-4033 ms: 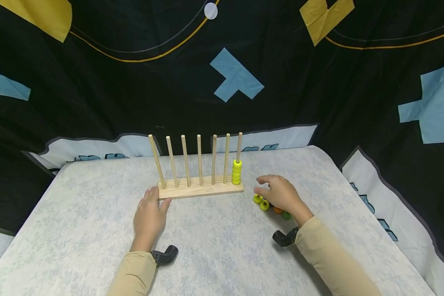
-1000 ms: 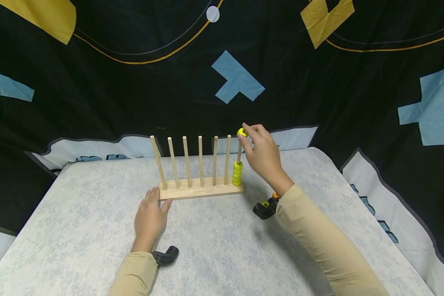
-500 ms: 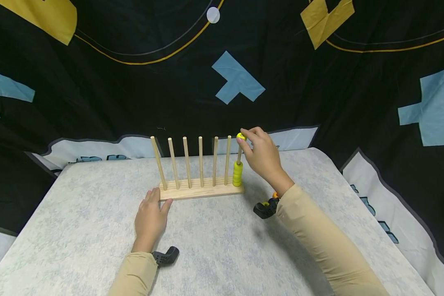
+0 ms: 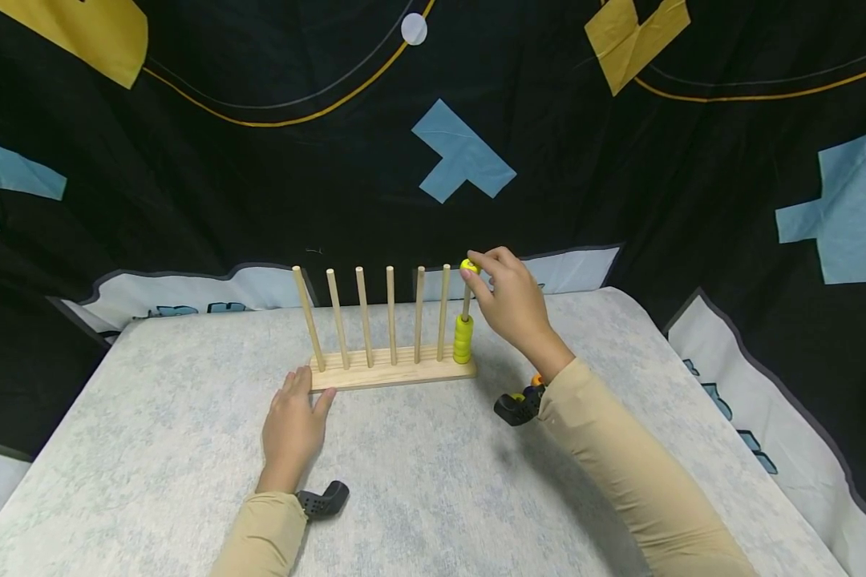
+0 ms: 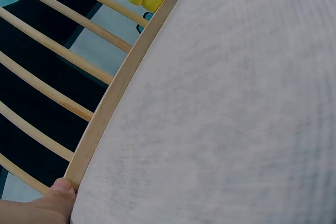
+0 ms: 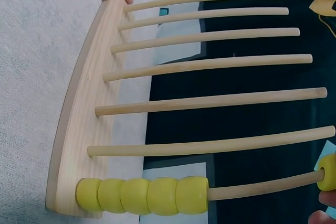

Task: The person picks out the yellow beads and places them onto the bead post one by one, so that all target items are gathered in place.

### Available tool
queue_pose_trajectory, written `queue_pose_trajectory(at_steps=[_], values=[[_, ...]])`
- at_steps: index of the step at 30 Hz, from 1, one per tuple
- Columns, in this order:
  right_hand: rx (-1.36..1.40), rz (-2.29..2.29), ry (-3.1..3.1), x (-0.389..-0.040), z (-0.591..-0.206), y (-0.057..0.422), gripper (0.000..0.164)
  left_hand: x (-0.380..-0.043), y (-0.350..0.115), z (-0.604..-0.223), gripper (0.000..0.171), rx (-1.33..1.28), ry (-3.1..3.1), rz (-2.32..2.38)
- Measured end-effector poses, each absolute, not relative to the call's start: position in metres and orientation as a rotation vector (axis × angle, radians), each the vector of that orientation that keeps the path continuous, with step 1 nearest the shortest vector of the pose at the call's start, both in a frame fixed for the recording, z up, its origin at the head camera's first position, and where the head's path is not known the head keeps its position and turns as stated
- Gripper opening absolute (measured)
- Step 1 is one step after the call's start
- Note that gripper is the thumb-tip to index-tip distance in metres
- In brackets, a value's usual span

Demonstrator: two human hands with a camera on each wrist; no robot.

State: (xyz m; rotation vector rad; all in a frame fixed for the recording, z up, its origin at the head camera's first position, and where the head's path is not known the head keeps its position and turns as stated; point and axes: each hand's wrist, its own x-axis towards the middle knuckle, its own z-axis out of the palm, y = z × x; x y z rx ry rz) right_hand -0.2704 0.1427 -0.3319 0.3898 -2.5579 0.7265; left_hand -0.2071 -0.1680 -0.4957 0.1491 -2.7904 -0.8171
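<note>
A pale wooden peg rack (image 4: 393, 370) stands on the table, with several upright pegs in a row. Its far left end is gripped by my left hand (image 4: 292, 429), thumb in front and fingers round the side. Thumb and fingertips of my right hand (image 4: 515, 304) pinch a yellow bead (image 4: 469, 265) at the tip of the rightmost peg. The right wrist view shows the peg entering the hole of that bead (image 6: 328, 174). Low on the same peg sits a stack of yellow beads (image 4: 463, 340), pressed together. The other pegs carry no beads.
Several loose beads lie on the table to the right, mostly hidden by my right wrist and its black camera mount (image 4: 517, 407); an orange bead (image 4: 537, 380) shows. A dark patterned curtain (image 4: 296, 192) hangs behind the table (image 4: 418, 481).
My right hand has come from the loose beads at the right up to the rightmost peg, bringing a yellow bead, then lowered it slightly onto the tip. My left hand has stayed put.
</note>
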Motion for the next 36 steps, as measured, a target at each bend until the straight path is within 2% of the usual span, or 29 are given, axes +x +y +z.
queue_pose_trajectory(at_steps=[19, 36], values=[[0.352, 0.816, -2.622, -0.2716, -0.3340, 0.1455, 0.046, -0.2091, -0.1676, -0.4956, 0.068, 0.134, -2.773, -0.812], [0.353, 0.843, -2.594, -0.2699, -0.3397, 0.1481, 0.039, -0.2075, -0.1680, -0.4975, 0.068, 0.134, -2.769, -0.808]])
